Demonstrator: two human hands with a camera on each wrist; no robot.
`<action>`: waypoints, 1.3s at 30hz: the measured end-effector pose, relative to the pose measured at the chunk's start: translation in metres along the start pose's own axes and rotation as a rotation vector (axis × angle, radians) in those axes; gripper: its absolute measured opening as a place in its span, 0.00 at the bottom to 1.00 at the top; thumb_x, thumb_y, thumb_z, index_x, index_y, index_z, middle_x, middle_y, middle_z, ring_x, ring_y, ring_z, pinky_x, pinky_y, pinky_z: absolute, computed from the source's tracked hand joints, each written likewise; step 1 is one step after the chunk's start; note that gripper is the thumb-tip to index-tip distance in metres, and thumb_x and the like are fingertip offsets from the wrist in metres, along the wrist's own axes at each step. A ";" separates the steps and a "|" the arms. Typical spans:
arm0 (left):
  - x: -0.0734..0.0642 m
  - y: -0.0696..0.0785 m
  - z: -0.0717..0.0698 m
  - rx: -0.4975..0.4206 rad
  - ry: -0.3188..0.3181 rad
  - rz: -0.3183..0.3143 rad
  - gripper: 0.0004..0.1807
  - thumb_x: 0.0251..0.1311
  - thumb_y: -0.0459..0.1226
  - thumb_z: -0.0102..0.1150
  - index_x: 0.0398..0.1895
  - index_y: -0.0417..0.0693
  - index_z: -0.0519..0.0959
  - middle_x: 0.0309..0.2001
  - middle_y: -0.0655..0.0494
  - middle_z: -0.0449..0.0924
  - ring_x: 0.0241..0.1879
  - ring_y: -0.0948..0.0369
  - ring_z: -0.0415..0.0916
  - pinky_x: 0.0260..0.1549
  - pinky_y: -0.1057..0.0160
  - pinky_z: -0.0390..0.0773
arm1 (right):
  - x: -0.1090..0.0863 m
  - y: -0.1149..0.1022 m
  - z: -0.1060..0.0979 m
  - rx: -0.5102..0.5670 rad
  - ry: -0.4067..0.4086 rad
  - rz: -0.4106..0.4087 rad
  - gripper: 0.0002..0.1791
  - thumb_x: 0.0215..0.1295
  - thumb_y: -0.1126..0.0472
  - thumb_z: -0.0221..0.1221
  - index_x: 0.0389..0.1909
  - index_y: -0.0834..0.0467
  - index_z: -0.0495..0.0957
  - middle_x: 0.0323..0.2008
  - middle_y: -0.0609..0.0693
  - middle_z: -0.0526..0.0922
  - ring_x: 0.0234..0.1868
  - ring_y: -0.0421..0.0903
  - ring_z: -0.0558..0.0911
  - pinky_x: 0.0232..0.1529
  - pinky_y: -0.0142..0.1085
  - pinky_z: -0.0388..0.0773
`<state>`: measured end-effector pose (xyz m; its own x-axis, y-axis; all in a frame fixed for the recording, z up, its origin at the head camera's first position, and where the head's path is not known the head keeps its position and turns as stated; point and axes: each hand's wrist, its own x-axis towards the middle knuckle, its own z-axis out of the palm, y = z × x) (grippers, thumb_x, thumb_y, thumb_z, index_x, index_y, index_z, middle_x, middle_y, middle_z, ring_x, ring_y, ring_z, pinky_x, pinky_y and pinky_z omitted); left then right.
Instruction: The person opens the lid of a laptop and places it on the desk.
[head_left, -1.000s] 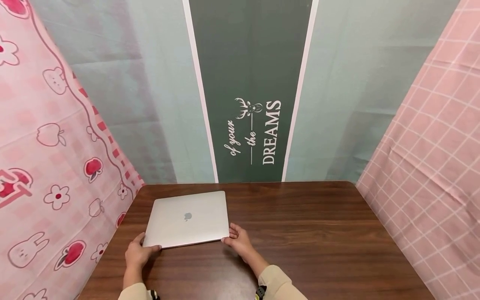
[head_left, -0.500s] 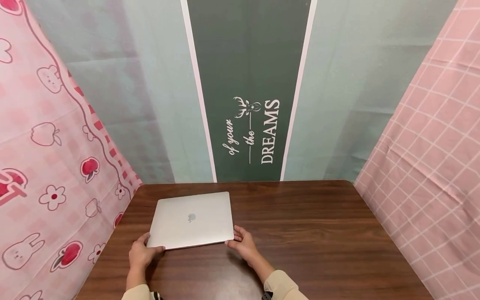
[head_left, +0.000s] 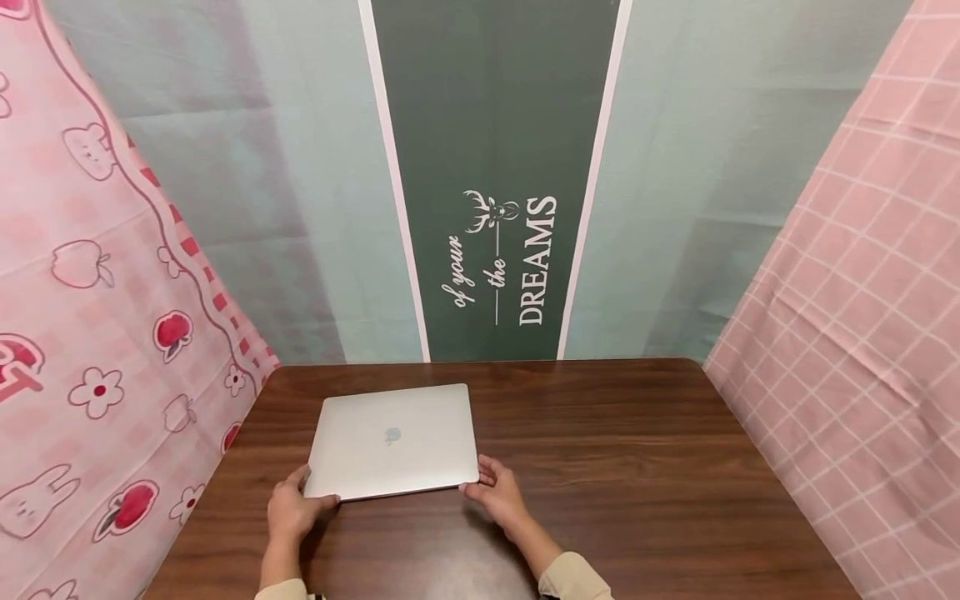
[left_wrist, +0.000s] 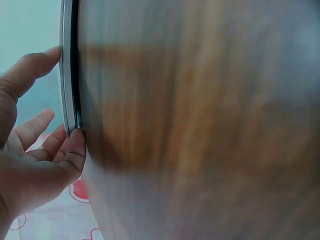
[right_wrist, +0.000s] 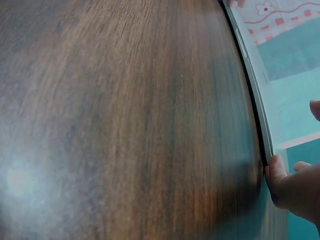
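Observation:
A closed silver laptop (head_left: 397, 442) with an apple logo on its lid lies flat on the brown wood-grain table (head_left: 637, 500), left of the middle. At its near left corner my left hand (head_left: 292, 508) holds it, thumb along the front edge and fingers at the left side. My right hand (head_left: 501, 498) grips the near right corner in the same manner. In the left wrist view, fingertips of the left hand (left_wrist: 35, 170) touch the laptop's thin edge (left_wrist: 69, 75). The right wrist view has the right hand (right_wrist: 295, 185) at the corner, its thumb against the front edge.
Behind the table hangs a grey-green curtain (head_left: 675, 192) with a dark green lettered panel (head_left: 495, 125). A pink patterned cloth (head_left: 97, 333) borders the left side, a pink checked cloth (head_left: 847, 333) the right. Bare table surface extends right of the laptop.
The laptop has shifted a little to the right in the head view, with both hands moving along at its corners. The head view has also turned slightly, moving the background left.

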<state>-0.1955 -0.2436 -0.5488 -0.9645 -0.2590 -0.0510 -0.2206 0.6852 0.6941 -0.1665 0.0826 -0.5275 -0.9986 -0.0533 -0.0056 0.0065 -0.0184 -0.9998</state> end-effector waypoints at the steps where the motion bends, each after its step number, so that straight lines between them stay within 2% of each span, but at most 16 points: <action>1: -0.001 0.001 0.002 -0.004 0.007 0.006 0.44 0.37 0.37 0.73 0.58 0.24 0.64 0.53 0.21 0.63 0.53 0.32 0.61 0.53 0.40 0.60 | -0.001 0.000 -0.001 -0.005 0.009 -0.001 0.35 0.48 0.72 0.63 0.55 0.84 0.60 0.49 0.78 0.69 0.51 0.71 0.69 0.42 0.35 0.75; 6: -0.005 0.003 0.009 -0.011 0.032 0.030 0.44 0.35 0.35 0.74 0.58 0.24 0.65 0.52 0.20 0.64 0.52 0.32 0.62 0.52 0.40 0.61 | -0.004 -0.002 -0.004 -0.030 0.047 0.007 0.34 0.47 0.73 0.63 0.54 0.84 0.61 0.49 0.77 0.69 0.51 0.70 0.70 0.43 0.35 0.75; 12: -0.009 0.007 0.014 -0.024 0.028 0.038 0.45 0.34 0.35 0.75 0.58 0.24 0.65 0.51 0.20 0.63 0.51 0.31 0.63 0.52 0.40 0.61 | -0.008 -0.003 -0.008 -0.052 0.076 0.019 0.34 0.47 0.73 0.63 0.54 0.84 0.61 0.50 0.77 0.70 0.50 0.69 0.70 0.41 0.34 0.75; 19: -0.013 0.015 0.019 -0.025 0.020 0.047 0.45 0.33 0.34 0.74 0.58 0.24 0.65 0.50 0.21 0.64 0.51 0.31 0.63 0.52 0.39 0.61 | -0.002 0.027 -0.020 -0.080 0.092 0.011 0.36 0.46 0.73 0.65 0.56 0.82 0.62 0.51 0.74 0.71 0.50 0.64 0.73 0.41 0.33 0.76; 26: -0.018 0.029 0.025 0.015 -0.001 0.055 0.46 0.30 0.34 0.75 0.58 0.25 0.66 0.50 0.22 0.64 0.50 0.31 0.63 0.51 0.39 0.63 | -0.011 0.023 -0.033 -0.118 0.121 0.001 0.36 0.46 0.72 0.66 0.56 0.80 0.63 0.51 0.72 0.72 0.50 0.63 0.74 0.43 0.33 0.75; 28: -0.019 0.032 0.027 0.025 -0.004 0.057 0.46 0.30 0.34 0.76 0.58 0.25 0.66 0.50 0.22 0.65 0.50 0.31 0.64 0.51 0.40 0.63 | -0.010 0.031 -0.038 -0.148 0.129 0.010 0.37 0.46 0.70 0.67 0.57 0.79 0.63 0.52 0.71 0.72 0.50 0.61 0.74 0.42 0.32 0.75; 33: -0.022 0.039 0.031 0.049 -0.010 0.073 0.47 0.27 0.34 0.77 0.56 0.24 0.67 0.48 0.23 0.66 0.48 0.32 0.65 0.50 0.40 0.65 | -0.013 0.031 -0.046 -0.191 0.127 0.020 0.38 0.46 0.69 0.67 0.57 0.80 0.62 0.51 0.72 0.72 0.50 0.62 0.74 0.45 0.40 0.74; 39: -0.024 0.044 0.032 0.034 -0.019 0.082 0.48 0.26 0.32 0.77 0.56 0.23 0.66 0.48 0.24 0.68 0.48 0.33 0.66 0.49 0.41 0.66 | -0.017 0.030 -0.050 -0.227 0.136 0.027 0.38 0.46 0.69 0.67 0.56 0.81 0.61 0.50 0.73 0.72 0.50 0.62 0.74 0.47 0.46 0.73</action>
<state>-0.1865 -0.1851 -0.5402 -0.9822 -0.1878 -0.0090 -0.1451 0.7266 0.6716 -0.1524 0.1333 -0.5587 -0.9963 0.0844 -0.0191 0.0362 0.2066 -0.9777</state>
